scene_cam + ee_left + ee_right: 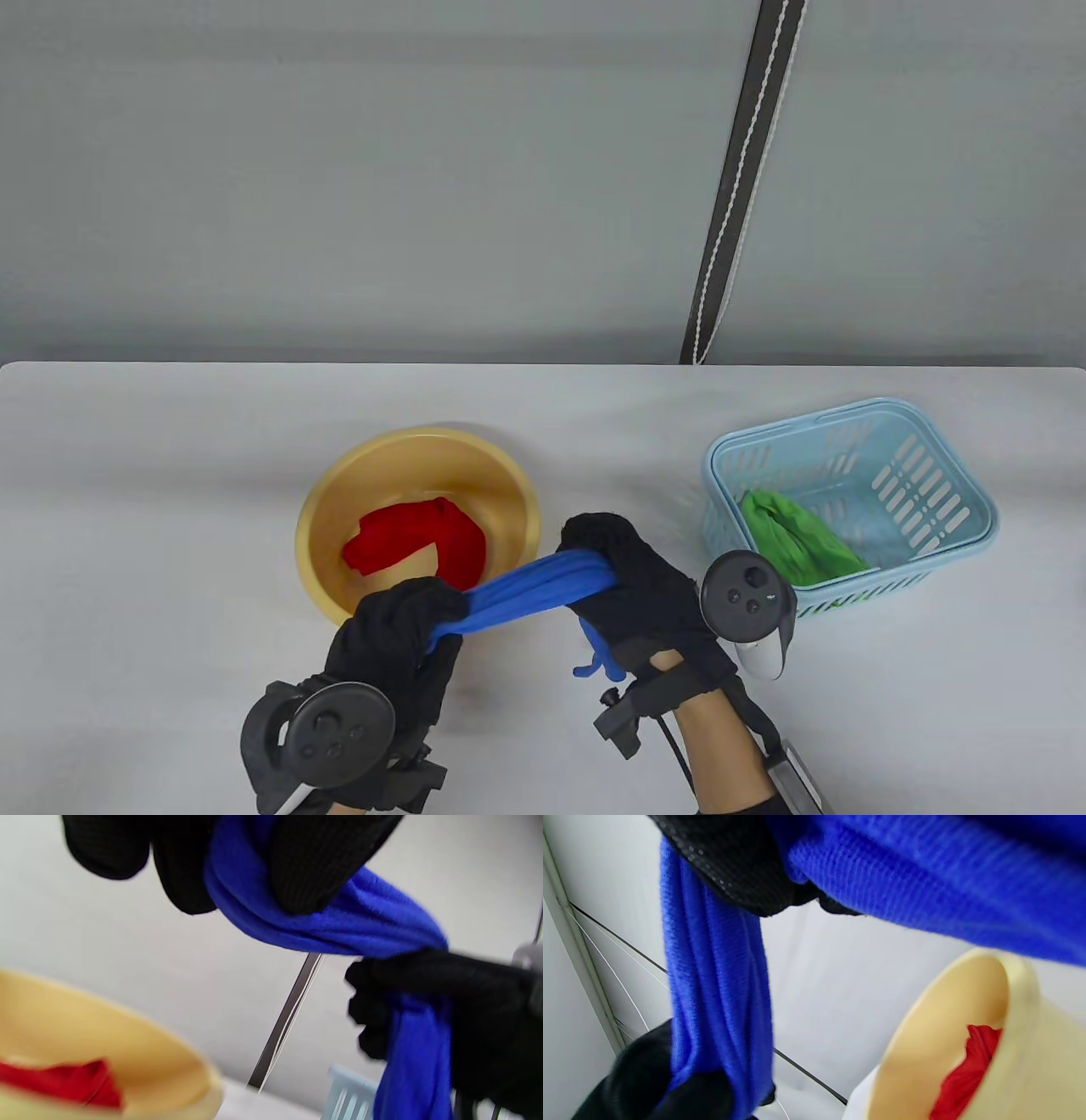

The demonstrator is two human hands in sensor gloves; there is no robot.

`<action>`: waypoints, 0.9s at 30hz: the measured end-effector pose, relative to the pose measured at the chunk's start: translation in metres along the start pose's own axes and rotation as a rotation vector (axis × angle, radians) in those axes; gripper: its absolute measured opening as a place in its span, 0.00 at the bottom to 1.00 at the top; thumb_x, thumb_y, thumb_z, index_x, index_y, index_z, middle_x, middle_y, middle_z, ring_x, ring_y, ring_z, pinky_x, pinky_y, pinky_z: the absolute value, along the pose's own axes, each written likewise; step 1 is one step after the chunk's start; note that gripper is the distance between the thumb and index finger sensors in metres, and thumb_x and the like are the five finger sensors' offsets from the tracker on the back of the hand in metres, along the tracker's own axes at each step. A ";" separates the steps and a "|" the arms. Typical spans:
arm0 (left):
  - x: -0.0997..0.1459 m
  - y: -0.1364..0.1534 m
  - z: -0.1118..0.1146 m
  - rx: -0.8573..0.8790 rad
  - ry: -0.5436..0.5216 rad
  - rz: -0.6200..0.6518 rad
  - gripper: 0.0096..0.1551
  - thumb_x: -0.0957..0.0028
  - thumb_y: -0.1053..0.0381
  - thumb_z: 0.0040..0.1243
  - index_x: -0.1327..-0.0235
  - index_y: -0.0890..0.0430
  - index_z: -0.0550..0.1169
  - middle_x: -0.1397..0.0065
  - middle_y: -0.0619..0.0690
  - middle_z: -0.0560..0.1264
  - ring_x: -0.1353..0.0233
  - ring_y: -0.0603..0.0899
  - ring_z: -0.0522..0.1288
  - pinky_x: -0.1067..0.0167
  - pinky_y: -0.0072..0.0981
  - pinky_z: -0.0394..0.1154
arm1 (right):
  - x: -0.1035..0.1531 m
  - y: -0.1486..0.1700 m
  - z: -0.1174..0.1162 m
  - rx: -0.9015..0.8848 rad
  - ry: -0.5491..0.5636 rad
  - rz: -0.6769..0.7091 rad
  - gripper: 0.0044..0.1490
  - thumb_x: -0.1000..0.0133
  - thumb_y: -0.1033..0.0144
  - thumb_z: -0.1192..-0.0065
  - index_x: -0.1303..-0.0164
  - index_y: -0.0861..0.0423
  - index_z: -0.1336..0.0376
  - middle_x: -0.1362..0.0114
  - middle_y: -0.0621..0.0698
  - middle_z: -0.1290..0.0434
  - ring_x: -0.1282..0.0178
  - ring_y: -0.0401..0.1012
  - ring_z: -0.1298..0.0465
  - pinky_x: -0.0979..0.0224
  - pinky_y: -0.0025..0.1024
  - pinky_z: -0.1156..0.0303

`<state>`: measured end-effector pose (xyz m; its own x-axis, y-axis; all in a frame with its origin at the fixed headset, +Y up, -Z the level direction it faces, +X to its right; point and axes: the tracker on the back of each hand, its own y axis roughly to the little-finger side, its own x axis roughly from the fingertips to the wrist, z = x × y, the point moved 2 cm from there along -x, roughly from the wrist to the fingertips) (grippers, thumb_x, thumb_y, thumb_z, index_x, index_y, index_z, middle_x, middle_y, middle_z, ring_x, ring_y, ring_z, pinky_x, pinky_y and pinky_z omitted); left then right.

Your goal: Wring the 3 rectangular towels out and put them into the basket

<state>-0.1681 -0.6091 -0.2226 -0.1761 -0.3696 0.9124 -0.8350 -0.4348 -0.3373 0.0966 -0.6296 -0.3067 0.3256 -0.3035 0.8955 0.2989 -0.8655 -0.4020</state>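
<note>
Both hands hold a twisted blue towel (543,590) stretched between them, above the table in front of the yellow basin (327,509). My left hand (403,632) grips its left end and my right hand (628,577) grips its right end, a short tail hanging below the right palm. In the left wrist view the blue towel (331,925) runs from my curled fingers (314,861) to the other glove. In the right wrist view the blue towel (717,984) hangs down. A red towel (420,535) lies in the basin. A green towel (797,539) lies in the light blue basket (933,441).
The basin sits left of centre and the basket at the right of the white table (170,475). A dark strap (742,178) hangs on the grey wall behind the table. A black tracker sits on the back of each hand.
</note>
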 end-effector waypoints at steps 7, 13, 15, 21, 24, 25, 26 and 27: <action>0.005 0.024 0.010 0.011 0.095 -0.049 0.42 0.48 0.43 0.72 0.22 0.49 0.66 0.17 0.59 0.68 0.25 0.71 0.71 0.33 0.67 0.72 | 0.003 0.003 -0.003 0.188 -0.001 0.013 0.32 0.42 0.63 0.23 0.29 0.52 0.37 0.38 0.56 0.24 0.49 0.48 0.20 0.43 0.50 0.23; 0.008 -0.005 0.005 0.215 -0.033 0.106 0.55 0.49 0.35 0.72 0.15 0.53 0.59 0.13 0.64 0.60 0.20 0.75 0.63 0.30 0.74 0.65 | 0.000 0.002 -0.010 0.276 -0.033 0.016 0.31 0.41 0.63 0.24 0.30 0.53 0.37 0.40 0.55 0.24 0.51 0.47 0.20 0.45 0.49 0.23; 0.001 -0.023 0.014 0.154 0.009 0.137 0.58 0.50 0.33 0.72 0.14 0.53 0.56 0.12 0.65 0.59 0.19 0.75 0.62 0.29 0.75 0.63 | 0.001 -0.002 -0.016 0.301 -0.053 0.028 0.30 0.41 0.62 0.24 0.31 0.53 0.36 0.40 0.55 0.24 0.52 0.47 0.20 0.45 0.48 0.22; -0.023 -0.023 0.062 0.139 0.130 0.078 0.61 0.52 0.33 0.73 0.14 0.55 0.56 0.19 0.57 0.73 0.25 0.70 0.74 0.32 0.71 0.71 | 0.002 -0.009 -0.024 0.259 -0.088 0.027 0.30 0.41 0.62 0.24 0.31 0.54 0.36 0.41 0.55 0.24 0.52 0.47 0.20 0.46 0.48 0.22; -0.024 -0.009 0.070 0.234 0.052 0.006 0.45 0.49 0.43 0.75 0.22 0.54 0.68 0.40 0.48 0.86 0.40 0.62 0.85 0.40 0.63 0.79 | 0.002 -0.004 -0.023 0.248 -0.088 0.007 0.31 0.42 0.63 0.23 0.31 0.53 0.36 0.40 0.55 0.24 0.52 0.47 0.19 0.46 0.48 0.22; -0.025 -0.006 0.073 0.253 0.052 -0.006 0.40 0.48 0.44 0.75 0.25 0.54 0.71 0.43 0.47 0.87 0.43 0.62 0.86 0.41 0.62 0.79 | 0.002 -0.002 -0.023 0.217 -0.085 -0.008 0.31 0.42 0.63 0.22 0.31 0.53 0.36 0.40 0.55 0.24 0.52 0.47 0.19 0.46 0.48 0.22; -0.026 -0.003 0.075 0.256 0.078 -0.003 0.37 0.48 0.44 0.74 0.27 0.53 0.73 0.45 0.47 0.87 0.44 0.61 0.87 0.42 0.62 0.80 | 0.001 -0.001 -0.022 0.193 -0.082 -0.017 0.32 0.43 0.64 0.21 0.31 0.53 0.35 0.40 0.55 0.24 0.51 0.47 0.19 0.46 0.48 0.22; -0.027 0.000 0.079 0.254 0.119 -0.005 0.34 0.47 0.44 0.73 0.29 0.52 0.74 0.46 0.47 0.87 0.46 0.61 0.87 0.43 0.61 0.80 | 0.001 0.002 -0.022 0.171 -0.076 -0.033 0.32 0.44 0.65 0.20 0.31 0.53 0.35 0.39 0.56 0.24 0.51 0.48 0.19 0.45 0.49 0.22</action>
<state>-0.1225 -0.6637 -0.2655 -0.2450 -0.2747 0.9298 -0.6810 -0.6338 -0.3667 0.0780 -0.6400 -0.3026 0.3784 -0.2394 0.8942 0.4563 -0.7922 -0.4052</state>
